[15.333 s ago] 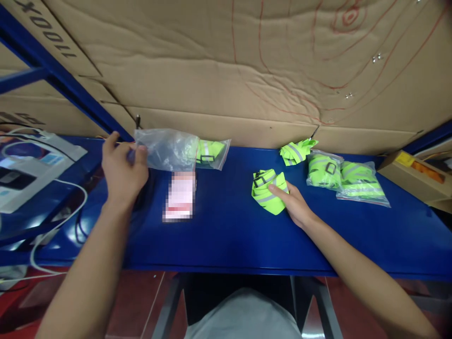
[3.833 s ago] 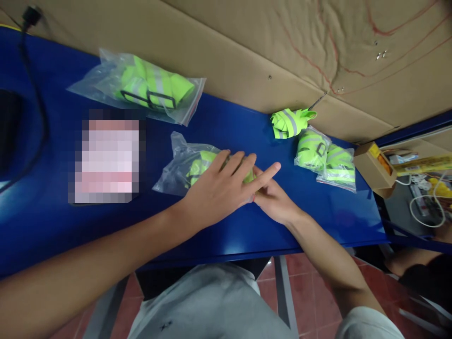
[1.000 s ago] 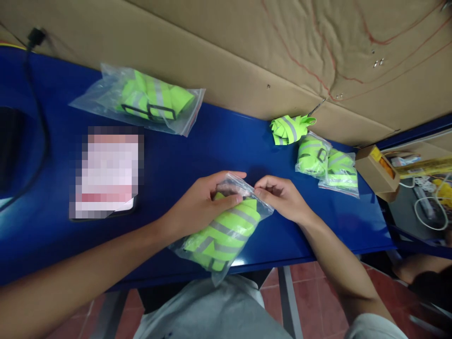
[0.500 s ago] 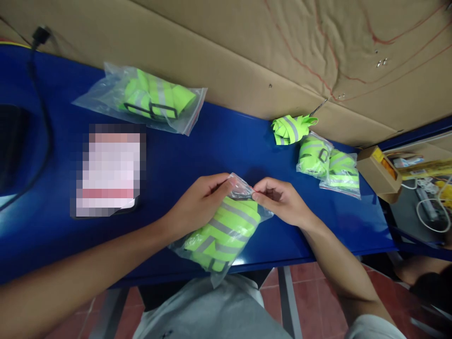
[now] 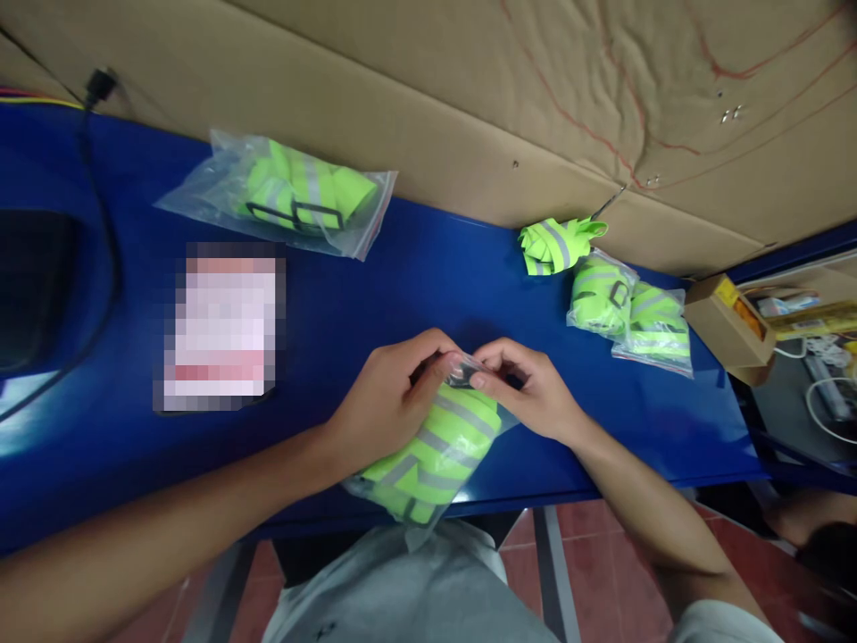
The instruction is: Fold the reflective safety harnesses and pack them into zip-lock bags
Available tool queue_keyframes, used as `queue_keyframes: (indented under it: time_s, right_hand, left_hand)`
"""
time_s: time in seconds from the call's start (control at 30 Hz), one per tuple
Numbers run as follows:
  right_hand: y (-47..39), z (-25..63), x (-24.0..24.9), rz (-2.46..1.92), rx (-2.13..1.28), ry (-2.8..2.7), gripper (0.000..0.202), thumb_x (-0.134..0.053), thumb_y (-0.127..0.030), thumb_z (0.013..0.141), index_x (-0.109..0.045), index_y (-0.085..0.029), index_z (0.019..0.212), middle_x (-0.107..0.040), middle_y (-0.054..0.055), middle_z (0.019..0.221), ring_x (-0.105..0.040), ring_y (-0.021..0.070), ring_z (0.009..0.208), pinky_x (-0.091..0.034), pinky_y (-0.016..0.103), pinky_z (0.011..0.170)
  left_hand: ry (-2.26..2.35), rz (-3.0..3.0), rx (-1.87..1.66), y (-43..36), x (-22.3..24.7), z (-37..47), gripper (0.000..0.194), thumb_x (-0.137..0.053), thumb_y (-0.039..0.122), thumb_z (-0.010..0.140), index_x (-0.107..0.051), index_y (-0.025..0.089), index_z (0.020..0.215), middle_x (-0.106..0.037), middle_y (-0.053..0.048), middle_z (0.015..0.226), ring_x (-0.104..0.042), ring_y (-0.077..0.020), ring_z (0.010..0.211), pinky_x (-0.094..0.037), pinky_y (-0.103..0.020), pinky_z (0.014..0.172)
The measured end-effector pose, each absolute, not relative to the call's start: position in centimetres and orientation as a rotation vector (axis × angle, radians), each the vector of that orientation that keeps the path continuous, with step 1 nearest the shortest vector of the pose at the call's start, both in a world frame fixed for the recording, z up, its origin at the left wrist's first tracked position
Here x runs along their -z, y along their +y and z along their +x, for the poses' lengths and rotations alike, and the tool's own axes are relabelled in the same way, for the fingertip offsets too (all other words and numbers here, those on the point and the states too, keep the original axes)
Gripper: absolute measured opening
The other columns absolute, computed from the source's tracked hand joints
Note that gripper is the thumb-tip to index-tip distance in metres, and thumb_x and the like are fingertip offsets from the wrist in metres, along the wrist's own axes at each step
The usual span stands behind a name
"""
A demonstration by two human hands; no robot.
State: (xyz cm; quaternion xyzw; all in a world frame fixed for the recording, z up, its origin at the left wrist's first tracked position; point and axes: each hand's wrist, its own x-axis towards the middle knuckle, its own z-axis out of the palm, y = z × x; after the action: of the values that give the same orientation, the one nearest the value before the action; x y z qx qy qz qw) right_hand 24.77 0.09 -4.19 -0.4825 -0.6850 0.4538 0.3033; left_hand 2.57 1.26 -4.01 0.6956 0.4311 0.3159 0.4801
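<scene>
A clear plastic zip bag (image 5: 395, 507) with a folded lime-yellow reflective strap item (image 5: 442, 442) inside lies at the table's front edge, its lower corner hanging over. My left hand (image 5: 408, 388) pinches the bag's top edge between thumb and fingers. Close beside it, my right hand (image 5: 526, 384) grips the same edge from the right, thumb on top. Something dark shows through the plastic between the two thumbs; I cannot make out what it is. Fingers partly cover the bag's opening.
Another bagged reflective item (image 5: 314, 192) lies at the back left, above a blurred-out flat device (image 5: 220, 330). At the back right are a loose reflective bundle (image 5: 553, 246), two bagged ones (image 5: 603, 295) and a cardboard box (image 5: 719, 321). A black cable (image 5: 111, 241) runs down the left.
My hands have come closer together along the bag's top edge, the left one moving right. Less of the plastic edge shows between them. The whole view has shifted slightly.
</scene>
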Motion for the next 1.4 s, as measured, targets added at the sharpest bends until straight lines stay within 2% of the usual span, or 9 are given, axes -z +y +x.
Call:
queue_keyframes:
  time_s: [0.27, 0.37, 0.5, 0.63, 0.77, 0.87, 1.03, 1.27, 1.4]
  right_hand:
    - [-0.9, 24.1, 4.0, -1.253, -0.999, -1.910, 0.019, -0.070, -0.035, 0.099, -0.068, -0.021, 0.086, -0.064, -0.001, 0.074, -0.056, 0.0110, 0.063, -0.042, 0.025, 0.056]
    - [-0.7, 24.4, 3.8, -1.188, -0.973, -1.940, 0.014, -0.071, -0.034, 0.098, -0.070, -0.021, 0.091, -0.065, -0.001, 0.075, -0.056, 0.0099, 0.063, -0.044, 0.025, 0.058]
    - [-0.4, 24.7, 3.6, -1.141, -0.951, -2.002, 0.010, -0.069, -0.031, 0.100, -0.070, -0.022, 0.104, -0.068, 0.000, 0.085, -0.063, 0.0110, 0.073, -0.049, 0.025, 0.067]
    - [-0.7, 24.6, 3.7, -1.183, -0.888, -1.974, 0.007, -0.066, -0.029, 0.102, -0.068, -0.022, 0.101, -0.069, 0.000, 0.084, -0.064, 0.0117, 0.073, -0.050, 0.024, 0.066]
    - [-0.7, 24.3, 3.8, -1.131, -0.818, -2.006, 0.007, -0.065, -0.028, 0.102, -0.068, -0.022, 0.101, -0.070, 0.001, 0.086, -0.063, 0.0115, 0.072, -0.049, 0.025, 0.065]
    - [-0.4, 24.4, 3.9, -1.134, -0.824, -2.019, 0.009, -0.067, -0.031, 0.101, -0.067, -0.021, 0.103, -0.069, 0.002, 0.089, -0.061, 0.0116, 0.075, -0.048, 0.025, 0.067]
    - [-0.1, 24.9, 4.3, -1.222, -0.937, -1.938, 0.017, -0.069, -0.033, 0.100, -0.062, -0.020, 0.091, -0.061, -0.002, 0.077, -0.055, 0.0092, 0.067, -0.042, 0.022, 0.061]
    - [-0.2, 24.8, 4.1, -1.079, -1.068, -1.982, 0.015, -0.067, -0.031, 0.101, -0.060, -0.020, 0.095, -0.058, -0.003, 0.079, -0.053, 0.0086, 0.070, -0.043, 0.022, 0.064]
    - [-0.2, 24.7, 3.9, -1.081, -1.099, -1.994, 0.014, -0.066, -0.029, 0.102, -0.059, -0.019, 0.094, -0.057, -0.004, 0.079, -0.052, 0.0080, 0.070, -0.042, 0.021, 0.065]
  left_hand:
    - [0.988, 1.712, -0.720, 0.8, 3.9, 2.8, 0.026, -0.056, 0.041, 0.104, -0.071, 0.022, 0.095, -0.075, 0.001, 0.091, -0.068, -0.0149, 0.082, -0.046, -0.027, 0.073]
    - [0.952, 1.742, -0.749, 1.0, 4.0, 2.5, 0.025, -0.053, 0.037, 0.105, -0.070, 0.022, 0.094, -0.074, 0.001, 0.090, -0.067, -0.0143, 0.083, -0.046, -0.026, 0.075]
    - [0.955, 1.751, -0.757, 1.6, 4.1, 2.1, 0.023, -0.053, 0.038, 0.105, -0.068, 0.022, 0.096, -0.073, 0.001, 0.090, -0.067, -0.0144, 0.083, -0.046, -0.026, 0.075]
    - [0.973, 1.728, -0.703, 2.0, 4.0, 2.1, 0.021, -0.061, 0.040, 0.101, -0.070, 0.021, 0.098, -0.073, 0.001, 0.089, -0.065, -0.0141, 0.078, -0.046, -0.026, 0.072]
    - [0.919, 1.770, -0.734, 2.2, 4.1, 2.1, 0.017, -0.062, 0.033, 0.101, -0.071, 0.020, 0.096, -0.074, 0.000, 0.094, -0.067, -0.0137, 0.086, -0.047, -0.026, 0.079]
    - [0.932, 1.777, -0.772, 2.3, 4.2, 2.0, 0.018, -0.061, 0.033, 0.101, -0.071, 0.019, 0.095, -0.073, 0.000, 0.092, -0.066, -0.0131, 0.085, -0.047, -0.025, 0.078]
    - [0.929, 1.624, -0.712, 2.6, 4.3, 2.0, 0.020, -0.069, 0.038, 0.093, -0.070, 0.018, 0.092, -0.066, 0.003, 0.077, -0.054, -0.0097, 0.064, -0.040, -0.022, 0.057]
    - [0.871, 1.668, -0.762, 2.5, 4.1, 2.0, 0.017, -0.068, 0.033, 0.095, -0.073, 0.018, 0.091, -0.074, 0.001, 0.086, -0.066, -0.0113, 0.078, -0.047, -0.021, 0.070]
    - [0.848, 1.632, -0.688, 2.6, 4.1, 1.9, 0.018, -0.069, 0.034, 0.094, -0.073, 0.017, 0.093, -0.072, 0.001, 0.083, -0.063, -0.0110, 0.074, -0.047, -0.021, 0.067]
